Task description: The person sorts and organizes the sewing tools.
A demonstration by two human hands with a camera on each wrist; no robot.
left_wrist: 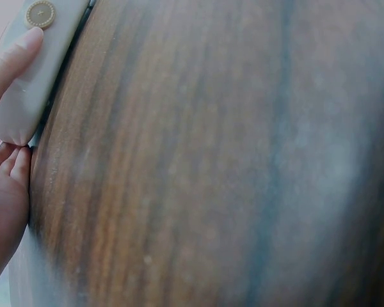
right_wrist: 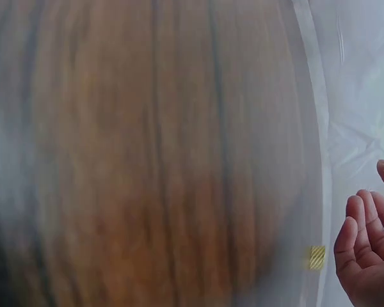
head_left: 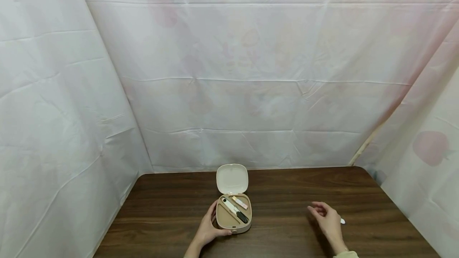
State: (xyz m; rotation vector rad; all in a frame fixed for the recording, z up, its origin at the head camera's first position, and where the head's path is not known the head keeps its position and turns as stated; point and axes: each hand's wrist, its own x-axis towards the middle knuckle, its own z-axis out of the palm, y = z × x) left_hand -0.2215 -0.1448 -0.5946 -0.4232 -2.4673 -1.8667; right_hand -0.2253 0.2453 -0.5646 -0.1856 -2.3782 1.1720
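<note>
My left hand (head_left: 208, 228) grips a small cream box (head_left: 244, 229) on the table, thumb at its front clasp and fingers around its left side. The box's lid (head_left: 232, 179) stands raised at the back. Inside, a slim white tool with a black end (head_left: 234, 210) lies slantwise in the beige divided tray. Behind it rests a short pale piece with a gold-coloured end (head_left: 240, 202), too small to name surely. In the left wrist view, the thumb lies just below the box's round clasp (left_wrist: 40, 14). My right hand (head_left: 327, 221) holds nothing, its fingers loosely curved over the table.
A small white object (head_left: 342, 221) shows just right of my right hand, partly hidden by it. In the right wrist view, a gold ribbed piece (right_wrist: 317, 257) is near the table's edge. Pale curtains (head_left: 251, 102) surround the brown wooden table (head_left: 279, 194).
</note>
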